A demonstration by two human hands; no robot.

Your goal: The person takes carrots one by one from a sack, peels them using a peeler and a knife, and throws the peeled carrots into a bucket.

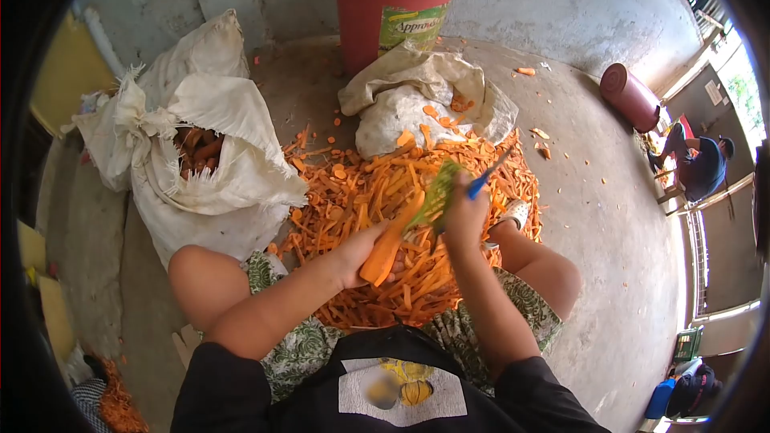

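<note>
My left hand (pixel 359 255) is closed around the lower part of a peeled orange carrot (pixel 389 244), whose narrow end points up and to the right. Beside it, my right hand (pixel 464 220) is wrapped around a knife-like tool with a blue handle (pixel 479 186); a thin grey part sticks out from it to the upper right. A blurred yellow-green flat piece (pixel 441 192) shows between my right hand and the carrot. I cannot tell whether it belongs to the tool. Under both hands lies a large heap of carrot peelings (pixel 425 273) and strips.
An open white sack (pixel 233 200) with carrots inside stands at the left. Behind the heap are a crumpled pale sack (pixel 401 120) and a red bucket (pixel 353 24). A dark red drum (pixel 630 96) lies near the wall; a seated person (pixel 702 168) is at the far right.
</note>
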